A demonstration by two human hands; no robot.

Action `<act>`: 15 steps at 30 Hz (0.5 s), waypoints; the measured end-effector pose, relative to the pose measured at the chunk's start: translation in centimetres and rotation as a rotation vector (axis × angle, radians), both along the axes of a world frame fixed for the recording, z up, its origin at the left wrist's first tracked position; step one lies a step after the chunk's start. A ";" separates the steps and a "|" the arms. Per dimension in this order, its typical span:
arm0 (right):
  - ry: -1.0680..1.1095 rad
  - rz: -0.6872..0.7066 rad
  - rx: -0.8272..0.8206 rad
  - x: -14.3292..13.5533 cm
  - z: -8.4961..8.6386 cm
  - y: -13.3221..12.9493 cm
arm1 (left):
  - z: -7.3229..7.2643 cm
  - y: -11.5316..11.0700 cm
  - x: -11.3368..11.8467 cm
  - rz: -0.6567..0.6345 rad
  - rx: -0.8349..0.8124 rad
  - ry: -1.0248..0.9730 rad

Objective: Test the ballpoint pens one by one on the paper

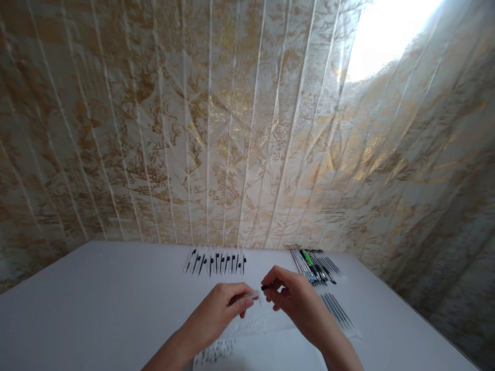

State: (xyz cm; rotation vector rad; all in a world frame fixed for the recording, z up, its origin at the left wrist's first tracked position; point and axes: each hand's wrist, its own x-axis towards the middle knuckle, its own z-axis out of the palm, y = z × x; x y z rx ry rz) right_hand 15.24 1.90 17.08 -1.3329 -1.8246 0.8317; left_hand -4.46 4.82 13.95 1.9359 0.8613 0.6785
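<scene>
My left hand is closed around a slim, clear pen barrel, whose end points toward my right hand. Between the thumb and forefinger of my right hand is a small black pen part, perhaps a cap or plug. A small gap separates the black part from the barrel's end. Under my hands lies a sheet of clear plastic. Just past my right wrist, several thin dark pen refills lie side by side on the white table.
At the back, a row of clear pens with black parts lies on the table. Markers and pens, one bright green, are grouped back right beside more dark refills. White paper with small black pieces is in front. A patterned gold curtain hangs behind.
</scene>
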 end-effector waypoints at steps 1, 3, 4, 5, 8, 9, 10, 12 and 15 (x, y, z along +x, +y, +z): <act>-0.015 -0.014 0.009 -0.1 0.0 0.0 | 0.1 -0.1 0.0 0.000 0.001 -0.001; -0.035 -0.023 0.013 -0.2 -0.1 0.1 | 0.3 -0.2 0.0 -0.005 0.007 -0.010; -0.039 -0.018 0.009 -0.3 -0.2 0.1 | 0.4 -0.3 0.0 -0.007 0.011 -0.016; -0.040 -0.015 0.004 -0.3 -0.3 0.1 | 0.5 -0.4 0.0 -0.008 0.013 -0.021; -0.030 -0.007 -0.013 -0.4 -0.3 0.0 | 0.8 -0.5 0.0 -0.010 0.017 -0.027; -0.026 -0.005 -0.018 -0.4 -0.2 0.0 | 0.8 -0.5 0.0 -0.013 0.017 -0.031; -0.022 -0.003 -0.022 -0.4 -0.2 0.0 | 0.9 -0.5 0.0 -0.018 0.014 -0.034; -0.015 0.007 -0.036 -0.5 -0.1 -0.1 | 1.0 -0.5 0.0 -0.031 -0.001 -0.038; -0.007 0.022 -0.066 -0.6 0.2 -0.2 | 1.2 -0.6 -0.2 -0.056 -0.035 -0.039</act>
